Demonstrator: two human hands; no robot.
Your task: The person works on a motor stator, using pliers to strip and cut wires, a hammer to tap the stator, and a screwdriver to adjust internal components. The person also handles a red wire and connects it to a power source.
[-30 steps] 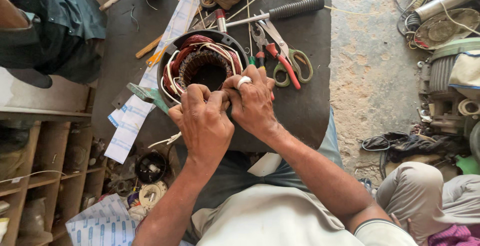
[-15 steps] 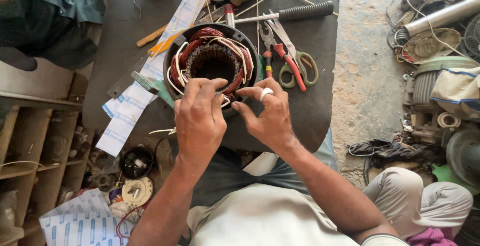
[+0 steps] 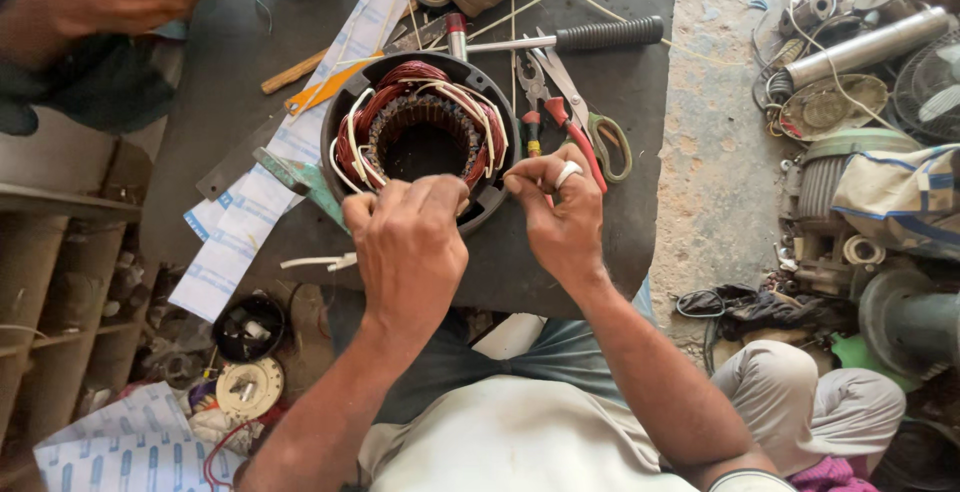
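Head view: our left hand (image 3: 408, 242) and right hand (image 3: 562, 214) pinch windings on the stator (image 3: 420, 132); we should keep tension gentle and even.

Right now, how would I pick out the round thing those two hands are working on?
Find the dark round table. At its middle, just beyond the left hand and right hand, sits a black ring-shaped motor stator. Unlike the pliers and scissors beside it, it is hollow, packed with reddish copper windings.

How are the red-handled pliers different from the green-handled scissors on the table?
The red-handled pliers have straight red grips; the green-handled scissors have round loop handles. The pliers lie nearer the round motor winding, the scissors farther right. Both are metal tools lying flat on the dark table, untouched.
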